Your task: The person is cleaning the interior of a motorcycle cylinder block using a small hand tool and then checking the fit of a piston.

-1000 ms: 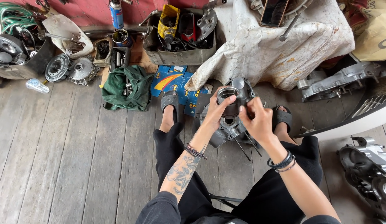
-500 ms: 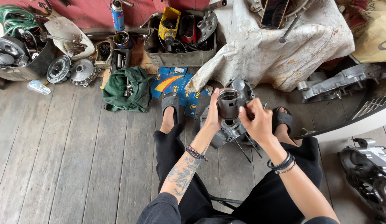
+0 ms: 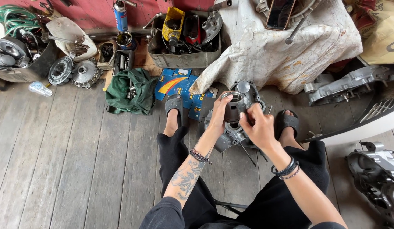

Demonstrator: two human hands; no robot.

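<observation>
My left hand (image 3: 219,116) grips the side of a dark metal engine cylinder (image 3: 233,107) with a shiny round rim, held just above a grey engine case (image 3: 231,135) that rests on the wooden floor between my feet. My right hand (image 3: 258,127) touches the cylinder's right side, fingers pinched at its wall. Thin metal studs (image 3: 247,152) stick out of the case below the hands. The cylinder's lower end is hidden behind my hands.
A blue carton (image 3: 176,85) and green cloth (image 3: 131,90) lie ahead of my left foot. A grey tray of parts (image 3: 184,59), a spray can (image 3: 120,16), round metal parts (image 3: 74,72) and a cloth-covered mound (image 3: 286,46) line the back. Engine casings (image 3: 375,178) sit right.
The cylinder has been lowered slightly and turned in both hands, staying over the engine case. My right hand shifted from its top edge to its side.
</observation>
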